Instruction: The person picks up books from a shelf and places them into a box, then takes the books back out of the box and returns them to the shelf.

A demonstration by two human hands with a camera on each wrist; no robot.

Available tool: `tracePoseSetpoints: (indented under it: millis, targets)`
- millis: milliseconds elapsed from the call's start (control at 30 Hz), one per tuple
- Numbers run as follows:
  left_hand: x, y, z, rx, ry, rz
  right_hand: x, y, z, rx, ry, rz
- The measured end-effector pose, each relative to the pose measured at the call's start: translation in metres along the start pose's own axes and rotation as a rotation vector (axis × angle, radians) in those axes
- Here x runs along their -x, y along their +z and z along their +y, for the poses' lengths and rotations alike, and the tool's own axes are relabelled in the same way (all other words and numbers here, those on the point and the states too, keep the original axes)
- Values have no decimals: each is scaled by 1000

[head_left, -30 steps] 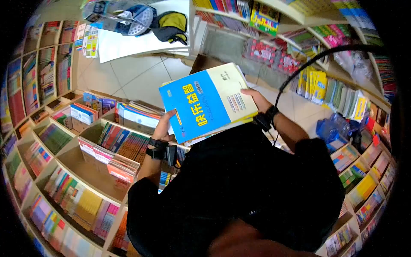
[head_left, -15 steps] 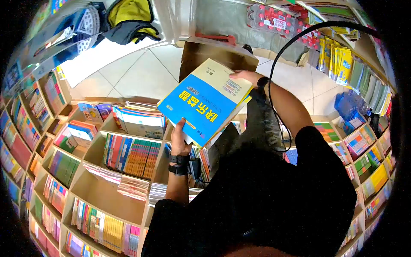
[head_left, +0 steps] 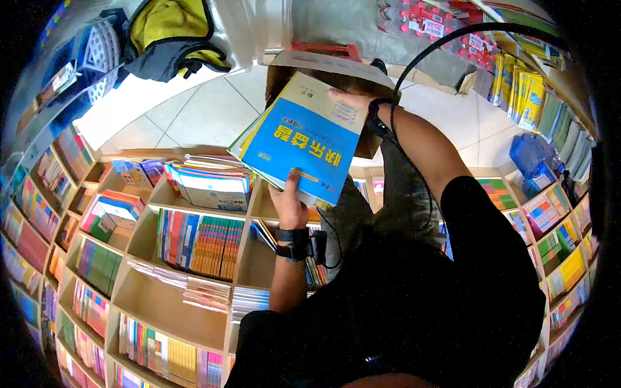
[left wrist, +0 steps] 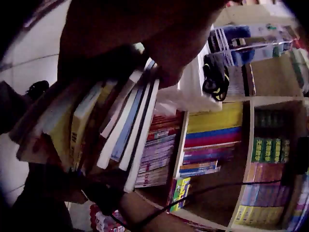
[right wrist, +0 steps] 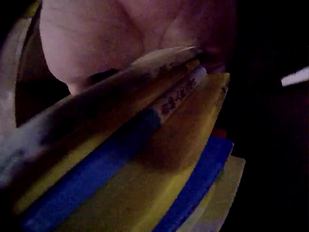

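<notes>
A stack of several books is held up in front of the person. Its top book (head_left: 301, 139) has a blue and cream cover with yellow lettering. My left hand (head_left: 291, 202) grips the near left edge, thumb on the cover and fingers hidden beneath. On the far right edge, my right hand (head_left: 352, 102) holds the stack, most of its fingers out of sight. Spines and page edges of the stacked books (left wrist: 137, 130) fan apart slightly in the left wrist view. Blue and yellow books (right wrist: 188, 179) show under the palm in the dark right wrist view. Behind the stack stands a cardboard box (head_left: 323, 63).
Low shelves full of books (head_left: 200, 242) line the left and front. A white table (head_left: 110, 119) carries a yellow and black bag (head_left: 171, 29). Packs of red-capped bottles (head_left: 430, 26) sit at the back right. A black cable (head_left: 453, 48) arcs past the right arm.
The stack has turned and moved toward the cardboard box, with both hands still gripping it. The head view has swung, bringing the box and the person's legs into sight.
</notes>
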State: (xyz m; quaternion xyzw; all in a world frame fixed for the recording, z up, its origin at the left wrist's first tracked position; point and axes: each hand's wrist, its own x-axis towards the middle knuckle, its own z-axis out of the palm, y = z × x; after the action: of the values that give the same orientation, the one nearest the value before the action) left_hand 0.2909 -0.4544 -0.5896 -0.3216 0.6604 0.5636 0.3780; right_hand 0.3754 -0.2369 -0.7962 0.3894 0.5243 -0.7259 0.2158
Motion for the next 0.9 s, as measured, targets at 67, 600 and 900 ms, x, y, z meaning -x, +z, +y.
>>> tracePoseSetpoints:
  millis: [67,600,900]
  targets:
    - [-10,11,-11,-31,2,49,-14,-2,-1,155,166,16]
    - [-38,60,-84,-19,-39,219,-17,14,6,500,352,338]
    - [-44,45,-60,-213,-231,78,68,37,7,-155,502,249]
